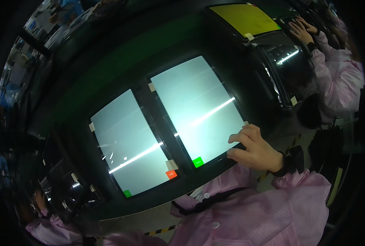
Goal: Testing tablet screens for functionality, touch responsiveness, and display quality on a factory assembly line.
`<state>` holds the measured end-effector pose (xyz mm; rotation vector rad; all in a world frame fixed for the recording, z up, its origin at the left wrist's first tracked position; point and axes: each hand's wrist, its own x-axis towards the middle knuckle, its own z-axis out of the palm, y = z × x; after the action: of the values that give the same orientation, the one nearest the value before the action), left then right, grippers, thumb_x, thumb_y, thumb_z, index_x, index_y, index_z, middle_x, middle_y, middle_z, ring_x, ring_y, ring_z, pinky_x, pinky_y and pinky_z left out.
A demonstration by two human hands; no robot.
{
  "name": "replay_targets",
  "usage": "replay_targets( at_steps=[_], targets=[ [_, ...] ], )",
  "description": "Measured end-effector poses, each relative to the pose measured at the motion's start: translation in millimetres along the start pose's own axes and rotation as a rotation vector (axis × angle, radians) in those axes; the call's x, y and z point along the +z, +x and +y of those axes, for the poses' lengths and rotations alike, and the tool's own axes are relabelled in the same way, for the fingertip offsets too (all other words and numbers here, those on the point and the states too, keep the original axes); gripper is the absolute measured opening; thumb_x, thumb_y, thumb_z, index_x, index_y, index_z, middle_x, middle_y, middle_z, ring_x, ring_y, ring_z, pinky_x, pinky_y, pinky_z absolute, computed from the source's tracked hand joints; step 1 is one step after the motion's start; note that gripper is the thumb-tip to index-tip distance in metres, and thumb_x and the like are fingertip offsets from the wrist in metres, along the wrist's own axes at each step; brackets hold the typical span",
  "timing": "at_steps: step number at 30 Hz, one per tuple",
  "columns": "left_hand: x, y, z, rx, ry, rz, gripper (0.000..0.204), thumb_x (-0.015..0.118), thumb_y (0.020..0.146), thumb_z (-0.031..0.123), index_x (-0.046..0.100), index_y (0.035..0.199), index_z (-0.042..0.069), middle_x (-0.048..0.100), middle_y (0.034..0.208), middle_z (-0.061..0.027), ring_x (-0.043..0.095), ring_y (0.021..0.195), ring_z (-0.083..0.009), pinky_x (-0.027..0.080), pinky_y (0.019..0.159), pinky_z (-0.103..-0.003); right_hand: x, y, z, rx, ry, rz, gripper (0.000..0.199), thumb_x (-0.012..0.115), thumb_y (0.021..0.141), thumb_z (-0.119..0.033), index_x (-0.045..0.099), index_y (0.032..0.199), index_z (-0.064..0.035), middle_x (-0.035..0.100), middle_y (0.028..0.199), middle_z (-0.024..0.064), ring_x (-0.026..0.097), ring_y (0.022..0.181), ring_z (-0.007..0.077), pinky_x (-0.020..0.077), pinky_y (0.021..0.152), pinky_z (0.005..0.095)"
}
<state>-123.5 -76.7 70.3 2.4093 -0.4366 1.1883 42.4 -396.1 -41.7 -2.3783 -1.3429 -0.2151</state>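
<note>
Two lit display panels lie side by side on the dark worktable. The right panel (199,106) glows pale white-green, with a green square at its bottom left corner. The left panel (125,139) is a duller grey-white, with an orange square and a green square along its lower edge. Over the lower right corner of the right panel is my right hand (254,149), its fingers bent and the thumb apart from the index finger. It holds nothing that I can see; whether a fingertip touches the glass is unclear. My left hand is out of view.
A yellow-lit panel (246,18) and a dark panel (291,69) lie at the far right, beside a co-worker's hands (301,30). At the lower left, another person's hand (39,200) is next to dark panels (70,184). Black-and-yellow tape (162,230) marks the floor.
</note>
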Motion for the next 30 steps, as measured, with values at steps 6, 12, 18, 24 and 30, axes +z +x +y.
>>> replay_targets(
  at_steps=[6,12,18,24,30],
  targets=[
    [16,-1,7,-0.094,-0.052,-0.116,0.023,0.067,0.069,0.003,0.058,0.089,0.008,0.058,0.081,-0.0048,0.055,0.070,-0.0179,0.045,0.065,-0.032,3,-2,-3,0.054,0.071,0.009,0.007,0.065,0.075,-0.011,0.059,0.080,-0.0120,0.052,0.106,0.0038,0.041,0.102,0.0252,0.0326,0.094,0.0454],
    [24,-9,4,-0.162,-0.052,-0.164,0.020,0.065,0.071,0.003,0.056,0.088,0.009,0.056,0.079,-0.0032,0.054,0.068,-0.0165,0.043,0.063,-0.031,5,-2,-3,0.097,0.155,0.015,0.010,0.068,0.075,-0.012,0.059,0.079,-0.0119,0.053,0.104,0.0027,0.040,0.101,0.0239,0.0320,0.093,0.0460],
    [33,-7,-3,-0.169,-0.090,-0.185,0.017,0.062,0.073,0.004,0.055,0.086,0.010,0.054,0.078,-0.0015,0.052,0.067,-0.0152,0.042,0.061,-0.030,5,4,-4,0.137,0.100,0.135,0.015,0.071,0.072,-0.009,0.058,0.082,-0.0091,0.054,0.102,0.0028,0.041,0.096,0.0242,0.0336,0.088,0.0426],
    [34,1,-1,-0.165,-0.124,-0.180,0.014,0.059,0.075,0.004,0.053,0.085,0.011,0.052,0.076,0.0002,0.051,0.065,-0.0139,0.040,0.060,-0.030,-2,26,-3,0.388,0.109,0.424,0.016,0.065,0.074,0.000,0.057,0.086,-0.0057,0.056,0.099,0.0100,0.045,0.093,0.0261,0.0345,0.083,0.0370],
    [38,3,-2,-0.154,-0.167,-0.191,0.011,0.057,0.076,0.005,0.052,0.084,0.012,0.051,0.074,0.0018,0.049,0.063,-0.0125,0.039,0.058,-0.029,-3,30,16,0.556,0.115,0.639,0.011,0.062,0.077,0.000,0.056,0.086,-0.0036,0.057,0.095,0.0095,0.047,0.092,0.0240,0.0372,0.080,0.0327]
  ],
)
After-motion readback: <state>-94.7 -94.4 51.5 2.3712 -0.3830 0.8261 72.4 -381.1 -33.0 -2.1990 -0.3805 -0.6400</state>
